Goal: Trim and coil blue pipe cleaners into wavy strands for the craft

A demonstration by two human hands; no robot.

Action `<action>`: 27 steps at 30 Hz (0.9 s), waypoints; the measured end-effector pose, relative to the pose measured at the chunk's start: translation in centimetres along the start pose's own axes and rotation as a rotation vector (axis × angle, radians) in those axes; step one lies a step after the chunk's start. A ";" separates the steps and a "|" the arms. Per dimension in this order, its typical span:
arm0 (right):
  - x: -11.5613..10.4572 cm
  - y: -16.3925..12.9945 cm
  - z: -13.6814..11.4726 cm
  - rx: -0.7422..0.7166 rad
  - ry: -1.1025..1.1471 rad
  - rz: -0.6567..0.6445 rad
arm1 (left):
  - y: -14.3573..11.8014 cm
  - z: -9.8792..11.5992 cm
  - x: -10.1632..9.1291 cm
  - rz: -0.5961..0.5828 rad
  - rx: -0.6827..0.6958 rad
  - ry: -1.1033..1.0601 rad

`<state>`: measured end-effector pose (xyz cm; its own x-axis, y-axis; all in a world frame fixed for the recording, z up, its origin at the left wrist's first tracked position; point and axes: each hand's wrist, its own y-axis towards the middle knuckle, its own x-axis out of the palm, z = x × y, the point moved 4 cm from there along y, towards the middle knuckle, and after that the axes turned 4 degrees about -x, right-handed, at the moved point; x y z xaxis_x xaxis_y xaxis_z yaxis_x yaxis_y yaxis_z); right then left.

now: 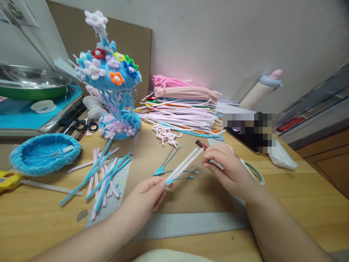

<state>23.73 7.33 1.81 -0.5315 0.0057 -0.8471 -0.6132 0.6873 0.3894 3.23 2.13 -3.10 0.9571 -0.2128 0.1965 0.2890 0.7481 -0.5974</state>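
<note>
My left hand is closed around the lower end of two slim translucent sticks, which point up and to the right. A small blue fuzzy piece shows at its fingertips. A thin stem runs from there to my right hand, whose thumb and fingers pinch its far end. Beneath the hands, several thin stems with blue tips lie on a cardboard sheet. A small red-and-black object rests just beyond the sticks, its kind unclear.
On the left are cut pipe cleaners, a blue fuzzy bowl-shaped piece, a yellow glue gun and scissors. Behind stand a flower-covered blue decoration and pipe cleaner bundles. A bottle and tape roll are right.
</note>
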 end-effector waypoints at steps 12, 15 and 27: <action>0.1 -0.6 -0.3 0.141 0.355 0.315 | -0.2 -0.6 0.6 -0.108 0.022 -0.050; 0.1 -1.0 -0.5 0.266 0.709 0.460 | 0.0 -0.8 0.6 -0.134 0.047 -0.053; 2.3 -1.1 -2.6 0.329 1.105 0.462 | -0.6 -0.7 0.4 -0.250 -0.063 -0.172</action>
<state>21.70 4.69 0.39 -0.9638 -0.2093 0.1654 -0.1470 0.9341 0.3252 3.41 1.17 -3.19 0.8402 -0.2717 0.4693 0.5210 0.6443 -0.5598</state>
